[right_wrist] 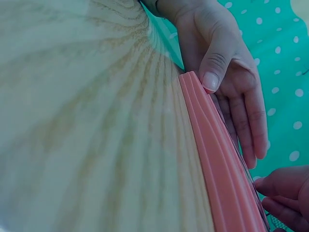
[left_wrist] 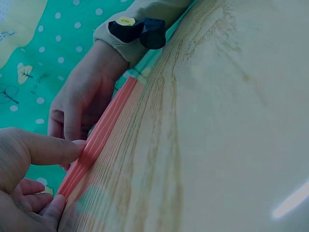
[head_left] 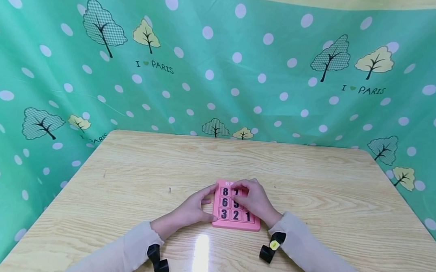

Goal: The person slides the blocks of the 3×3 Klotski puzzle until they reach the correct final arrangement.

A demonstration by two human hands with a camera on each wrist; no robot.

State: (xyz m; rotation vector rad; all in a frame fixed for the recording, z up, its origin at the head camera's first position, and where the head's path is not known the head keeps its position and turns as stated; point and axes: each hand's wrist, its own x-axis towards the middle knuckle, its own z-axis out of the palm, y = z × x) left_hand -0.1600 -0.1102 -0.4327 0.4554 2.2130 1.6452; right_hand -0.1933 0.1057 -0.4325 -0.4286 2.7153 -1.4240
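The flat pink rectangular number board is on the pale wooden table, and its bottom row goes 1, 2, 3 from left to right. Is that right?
Not quite: the head view shows the pink number board with 3, 2, 1 along its bottom row, left to right. It's on the table.

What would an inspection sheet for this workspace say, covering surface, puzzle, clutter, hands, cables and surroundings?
Surface: wood-grain table, bright glare on its near side.
Job's things: pink number puzzle lying flat; bottom row reads 3, 2, 1; some upper tiles hidden.
Clutter: nothing seen.
Left hand: thumb and fingertip at the puzzle's left edge.
Right hand: fingertips at the upper tiles.
Cables: nothing seen.
Surroundings: green dotted cloth with printed trees behind the table.
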